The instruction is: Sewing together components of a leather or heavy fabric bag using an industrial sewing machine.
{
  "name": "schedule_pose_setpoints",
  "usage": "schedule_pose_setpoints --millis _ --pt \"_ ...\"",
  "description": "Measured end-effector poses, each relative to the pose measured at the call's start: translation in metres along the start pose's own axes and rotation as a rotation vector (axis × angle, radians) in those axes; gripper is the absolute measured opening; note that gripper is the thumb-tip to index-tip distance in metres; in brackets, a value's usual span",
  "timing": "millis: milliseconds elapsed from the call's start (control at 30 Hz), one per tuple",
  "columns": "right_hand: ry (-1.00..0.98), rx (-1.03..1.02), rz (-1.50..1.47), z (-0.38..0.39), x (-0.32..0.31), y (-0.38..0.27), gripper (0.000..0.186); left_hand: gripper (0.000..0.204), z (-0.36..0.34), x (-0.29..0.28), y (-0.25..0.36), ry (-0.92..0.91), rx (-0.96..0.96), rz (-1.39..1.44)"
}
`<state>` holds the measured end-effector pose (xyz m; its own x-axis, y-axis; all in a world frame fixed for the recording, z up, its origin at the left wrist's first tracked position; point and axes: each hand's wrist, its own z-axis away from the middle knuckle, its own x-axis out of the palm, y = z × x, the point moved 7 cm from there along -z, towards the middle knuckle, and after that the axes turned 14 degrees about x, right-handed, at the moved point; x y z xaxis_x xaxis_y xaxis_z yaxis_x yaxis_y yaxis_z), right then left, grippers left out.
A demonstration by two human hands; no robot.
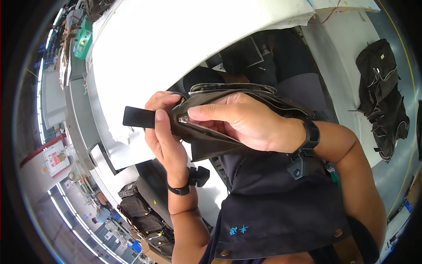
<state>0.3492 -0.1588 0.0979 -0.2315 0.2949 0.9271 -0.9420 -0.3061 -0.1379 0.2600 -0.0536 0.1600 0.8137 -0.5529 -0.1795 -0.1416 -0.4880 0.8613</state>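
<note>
A dark brown fabric bag [211,152] with several metal-toothed zippers is up in front of my body. My left hand [163,136] is closed round its left end, where a flat black tab [138,117] sticks out to the left past my fingers. My right hand [250,119] reaches into an unzipped opening, its fingers mostly hidden inside. The right thumb presses the bag's edge just beside a silver zipper slider [183,119]. Higher up, another zipper [233,84] curves along the bag's far edge. Both my wrists wear black bands with small devices.
A white worktable [154,48] spreads ahead and left. More dark bags lie at the right [384,97], and a stack of bags [143,215] stands at lower left. A green machine [82,39] is at far left. Another person [102,214] is far off at lower left.
</note>
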Motion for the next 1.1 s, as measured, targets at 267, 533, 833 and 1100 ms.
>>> schedule_pose_setpoints --millis 267,533,833,1100 --pt "0.07 -0.06 0.102 -0.006 -0.001 -0.01 0.022 0.034 -0.004 -0.018 -0.005 -0.173 -0.332 -0.124" --pt "0.147 -0.084 0.21 -0.015 -0.016 -0.014 0.022 0.028 -0.005 -0.015 -0.023 -0.206 -0.35 0.082" --pt "0.124 -0.12 0.286 -0.015 -0.011 -0.026 0.023 0.03 -0.004 -0.015 -0.039 -0.202 -0.537 0.235" --pt "0.169 -0.177 0.315 -0.018 -0.017 -0.033 0.022 0.037 -0.007 -0.006 -0.036 -0.204 -0.499 0.215"
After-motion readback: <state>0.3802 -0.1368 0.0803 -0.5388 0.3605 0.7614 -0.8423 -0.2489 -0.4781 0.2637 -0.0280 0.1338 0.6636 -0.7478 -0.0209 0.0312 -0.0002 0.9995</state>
